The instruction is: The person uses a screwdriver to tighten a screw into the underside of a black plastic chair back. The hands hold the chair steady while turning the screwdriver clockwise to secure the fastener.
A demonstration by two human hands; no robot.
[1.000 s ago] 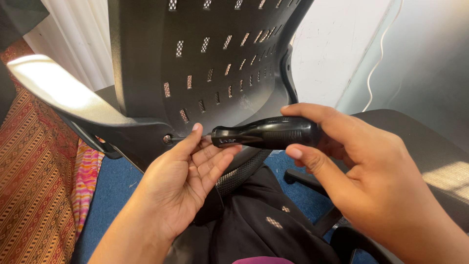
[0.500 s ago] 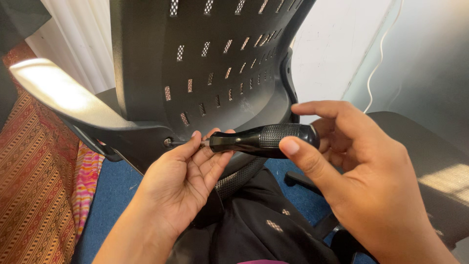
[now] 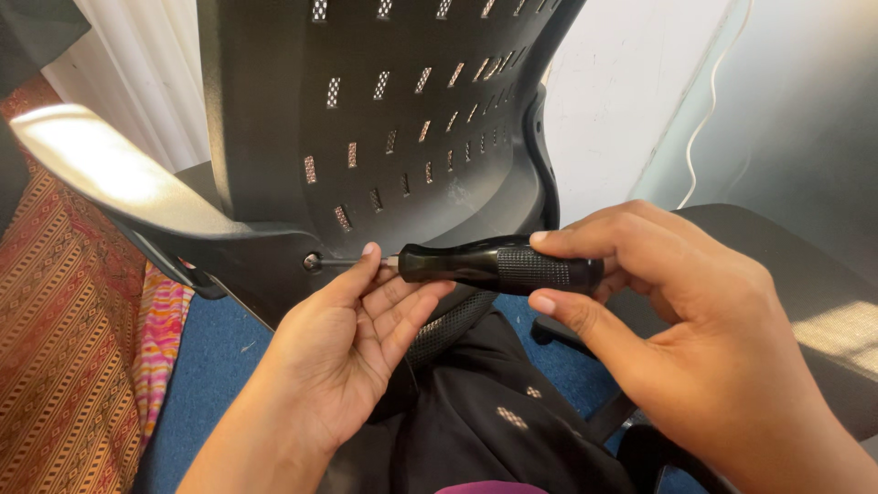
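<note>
A black screwdriver lies level across the middle of the head view. My right hand grips its ribbed handle from the right. Its thin shaft points left into a screw hole at the base of a black perforated chair back. My left hand is palm up under the shaft, its fingertips steadying the metal near the handle's front end. The chair's black armrest juts out to the left, brightly lit on top.
A black seat cushion lies at the right. A striped orange and pink woven cloth covers the left side over blue carpet. Dark fabric sits below my hands. A white wall with a thin cable stands behind.
My right hand's fingers have shifted round the handle, as in a turn, and the screwdriver now lies more level. My left hand stays under the shaft.
</note>
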